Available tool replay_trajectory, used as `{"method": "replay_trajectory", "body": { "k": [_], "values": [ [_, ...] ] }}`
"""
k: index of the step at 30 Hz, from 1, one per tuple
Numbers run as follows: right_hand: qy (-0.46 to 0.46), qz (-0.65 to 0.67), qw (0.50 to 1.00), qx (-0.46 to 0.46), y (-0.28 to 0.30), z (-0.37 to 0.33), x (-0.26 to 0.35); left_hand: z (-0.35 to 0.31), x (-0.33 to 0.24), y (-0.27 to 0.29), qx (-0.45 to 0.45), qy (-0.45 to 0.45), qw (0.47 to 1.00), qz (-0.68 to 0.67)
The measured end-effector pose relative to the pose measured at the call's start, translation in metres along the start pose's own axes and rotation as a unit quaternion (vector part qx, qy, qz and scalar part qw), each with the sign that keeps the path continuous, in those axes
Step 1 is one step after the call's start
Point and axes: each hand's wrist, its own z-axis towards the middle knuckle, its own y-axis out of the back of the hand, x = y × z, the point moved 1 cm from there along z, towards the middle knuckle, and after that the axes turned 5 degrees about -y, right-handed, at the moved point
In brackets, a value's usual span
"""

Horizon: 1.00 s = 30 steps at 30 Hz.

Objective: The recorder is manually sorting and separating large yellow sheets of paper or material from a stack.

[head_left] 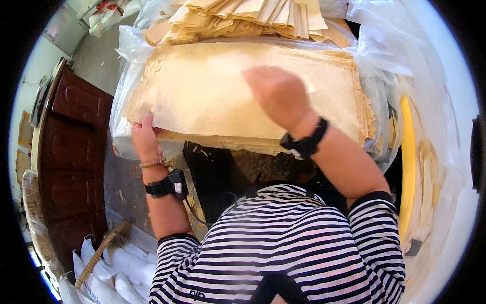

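Note:
A stack of thin, tan, rough-edged sheets (202, 91) lies in front of me on clear plastic. With thumb and fingers my left hand (146, 134) pinches the near left corner of the top sheet. My right hand (283, 96) is over the middle of the stack, slightly blurred, its fingers curled in. What it holds, if anything, is hidden beneath it. I cannot tell whether it touches the sheet. Both wrists carry black straps, and a beaded bracelet (153, 163) circles the left one.
Folded tan sheets (253, 17) are heaped behind the stack. Clear plastic (395, 45) drapes the right side, near a yellow curved edge (407, 162). A dark wooden cabinet (71, 147) stands left. White sacks (121, 258) and a stick-like bundle (98, 253) lie at lower left.

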Motion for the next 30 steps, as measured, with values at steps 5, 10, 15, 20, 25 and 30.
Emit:
{"method": "replay_trajectory", "body": {
  "k": [5,10,15,20,25,30],
  "values": [
    [-0.067,0.005,0.985,0.160,-0.041,-0.015,0.032,-0.005,-0.002,-0.001,-0.015,0.039,0.995,0.094],
    [-0.005,-0.004,0.999,0.052,-0.006,-0.025,0.023,0.010,0.011,0.007,-0.051,-0.069,0.992,0.087],
    [-0.108,0.033,0.983,0.142,-0.003,-0.051,-0.011,-0.017,-0.046,-0.067,0.008,-0.097,0.952,0.291],
    [-0.156,0.160,0.971,0.088,-0.005,-0.052,-0.043,-0.107,-0.058,-0.177,0.204,-0.503,0.755,0.368],
    [-0.432,0.674,0.598,0.025,0.015,-0.052,-0.080,-0.157,-0.023,-0.224,0.378,-0.485,0.716,0.331],
    [-0.495,0.645,0.582,0.022,0.007,-0.063,-0.096,-0.173,-0.007,-0.227,0.423,-0.454,0.696,0.362]
  ]
}}
